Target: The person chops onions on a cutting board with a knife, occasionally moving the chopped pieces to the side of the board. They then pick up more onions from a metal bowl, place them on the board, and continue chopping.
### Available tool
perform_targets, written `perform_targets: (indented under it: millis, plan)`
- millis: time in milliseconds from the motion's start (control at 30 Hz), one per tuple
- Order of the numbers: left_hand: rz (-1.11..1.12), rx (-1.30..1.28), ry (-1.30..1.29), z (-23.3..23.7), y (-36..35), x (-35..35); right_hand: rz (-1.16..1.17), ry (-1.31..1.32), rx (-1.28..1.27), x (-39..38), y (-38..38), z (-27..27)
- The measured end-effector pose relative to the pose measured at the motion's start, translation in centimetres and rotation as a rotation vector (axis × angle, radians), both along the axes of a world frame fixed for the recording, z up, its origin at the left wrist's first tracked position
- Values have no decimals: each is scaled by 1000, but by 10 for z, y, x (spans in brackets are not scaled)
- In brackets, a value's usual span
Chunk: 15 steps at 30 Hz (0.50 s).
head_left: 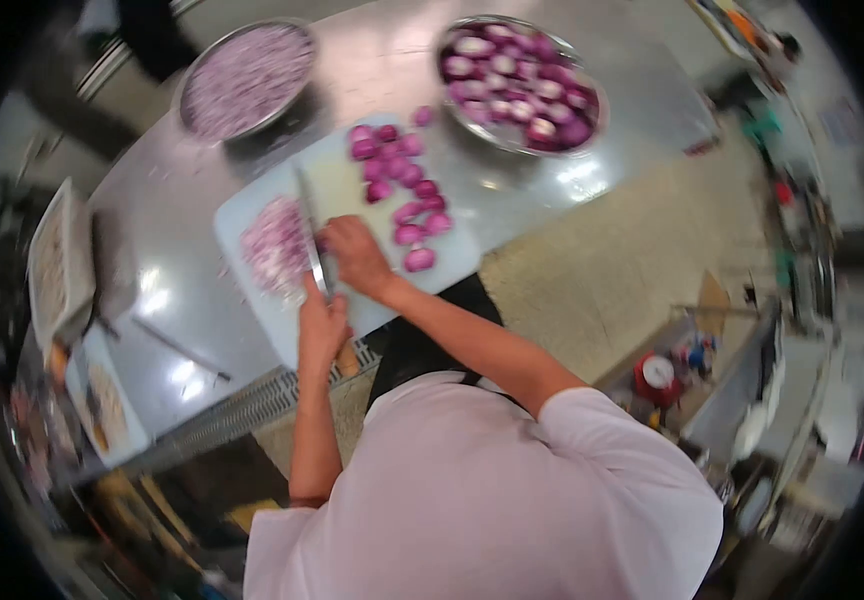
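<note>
My left hand (323, 328) is closed around the handle of a knife (309, 225), whose long blade points away from me over the white cutting board (267, 325). My right hand (357, 252) is beside the blade, fingers bent over a piece of red onion (322, 241) that they mostly hide. Left of the blade lies a pile of chopped red onion (277, 248). On the board's right side sit several peeled red onion pieces (407, 175), apart from the knife.
A metal bowl (184, 118) of chopped onion stands at the far left of the steel table (177, 260). Another metal bowl (602, 110) holds peeled onions at the far right. A white tub (77, 250) and a smaller board (132, 425) are at left. Someone's dark clothing (157, 35) shows at top left.
</note>
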<state>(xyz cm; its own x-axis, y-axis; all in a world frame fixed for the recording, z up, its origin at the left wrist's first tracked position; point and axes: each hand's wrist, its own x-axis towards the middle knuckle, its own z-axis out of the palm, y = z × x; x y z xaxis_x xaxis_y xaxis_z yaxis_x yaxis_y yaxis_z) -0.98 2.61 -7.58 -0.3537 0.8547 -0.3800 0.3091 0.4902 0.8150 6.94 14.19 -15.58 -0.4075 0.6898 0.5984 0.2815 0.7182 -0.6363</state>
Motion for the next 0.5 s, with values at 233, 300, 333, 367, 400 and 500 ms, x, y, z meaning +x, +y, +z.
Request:
perform_targets:
  millis: [233,300,333,367,400,500]
  plan:
    - [66,5,101,27,-13,-16,138,-11,-188,4,5,23]
    - [70,-36,150,37,-19,-18,191,-72,-180,5,12,25]
    - [42,-76,198,45,-20,-18,208,-76,-187,6,12,27]
    - [54,-82,196,38,-21,-19,191,-141,-178,5,14,29]
    - [5,-75,237,27,-22,-21,171,-207,-167,5,15,31]
    - [-52,-83,289,26,-22,-19,150,-274,-200,4,14,39]
